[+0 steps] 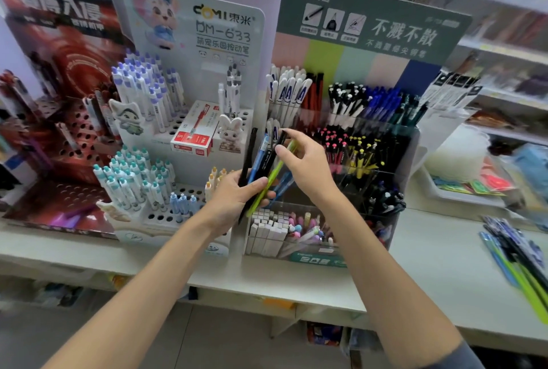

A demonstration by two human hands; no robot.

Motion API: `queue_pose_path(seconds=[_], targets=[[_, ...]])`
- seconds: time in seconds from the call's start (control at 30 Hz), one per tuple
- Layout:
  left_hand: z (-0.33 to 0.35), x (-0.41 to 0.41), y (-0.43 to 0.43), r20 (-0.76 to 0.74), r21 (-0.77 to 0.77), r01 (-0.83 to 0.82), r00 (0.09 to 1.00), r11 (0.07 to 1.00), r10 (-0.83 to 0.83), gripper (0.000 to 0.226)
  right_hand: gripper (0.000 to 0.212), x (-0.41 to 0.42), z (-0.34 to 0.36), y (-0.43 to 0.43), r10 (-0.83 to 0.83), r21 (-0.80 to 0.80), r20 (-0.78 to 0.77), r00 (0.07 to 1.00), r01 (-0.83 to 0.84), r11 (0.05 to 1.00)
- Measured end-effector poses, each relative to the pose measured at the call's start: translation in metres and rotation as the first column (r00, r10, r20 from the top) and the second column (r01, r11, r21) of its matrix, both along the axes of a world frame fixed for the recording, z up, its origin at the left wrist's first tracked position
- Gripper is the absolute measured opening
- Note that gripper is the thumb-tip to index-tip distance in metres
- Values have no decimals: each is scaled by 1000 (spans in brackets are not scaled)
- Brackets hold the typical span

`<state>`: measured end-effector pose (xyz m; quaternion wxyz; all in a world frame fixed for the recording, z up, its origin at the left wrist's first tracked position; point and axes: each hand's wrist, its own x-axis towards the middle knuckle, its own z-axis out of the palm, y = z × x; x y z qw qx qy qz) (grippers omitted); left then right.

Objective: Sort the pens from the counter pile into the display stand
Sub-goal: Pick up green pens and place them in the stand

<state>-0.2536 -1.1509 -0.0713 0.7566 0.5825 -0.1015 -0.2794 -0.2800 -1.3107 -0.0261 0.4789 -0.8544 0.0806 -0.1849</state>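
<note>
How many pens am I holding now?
5 visible: left black pen, light blue pen, middle black pen pinched by the right hand, green pen, lower blue pen, fanned in the left hand. Others may be hidden.

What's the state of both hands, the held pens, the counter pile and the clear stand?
left hand: grips the pen bundle.
right hand: pinches the black pen near its top.
pen bundle: fanned, tilted, off the counter.
black pen: lower end in the bundle.
counter pile: lying loose, far right.
clear stand: compartments partly filled, pens upright.
</note>
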Motion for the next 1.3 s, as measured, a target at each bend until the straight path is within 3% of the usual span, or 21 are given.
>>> queue_pose_path(seconds=[0.17,0.27,0.33,0.53,0.7,0.83,0.97,1.07,1.13,1.23,1.3], targets=[[-1,2,-1,-32,31,100,995,994,-99,23,43,-1,-2,-5,27,79,-23,999,-25,997],[0,4,0,-39,13,73,997,997,-73,20,47,-4,-3,-8,63,38,-58,996,-61,997],[0,5,0,-40,3,43,998,999,-43,18,45,-7,-2,-11,80,129,-29,996,-75,989],[-5,9,0,-29,-7,-75,997,997,75,19,22,-17,1,-23,-137,317,136,981,88,944],[-11,11,2,-35,-22,-96,995,995,96,20,18,-25,2,-38,-257,344,208,944,176,923],[-16,13,4,-22,-29,-129,991,991,128,20,16,-32,-11,-55,-351,69,350,868,350,934],[-18,11,5,-16,-12,-106,994,994,106,22,16,-34,-40,-53,-276,-199,329,903,352,914],[-17,7,2,-27,-26,-73,997,997,73,23,16,-31,-65,-44,-205,-275,125,971,232,933],[-16,6,2,-30,-14,-46,999,999,45,23,31,-30,-78,-39,-178,-352,15,984,171,920],[-14,6,4,-19,7,-10,1000,1000,10,23,41,-27,-76,-34,-180,-448,137,974,223,866],[-13,7,4,-7,5,-7,1000,1000,7,24,39,-22,-61,-29,-167,-367,235,957,247,897]])
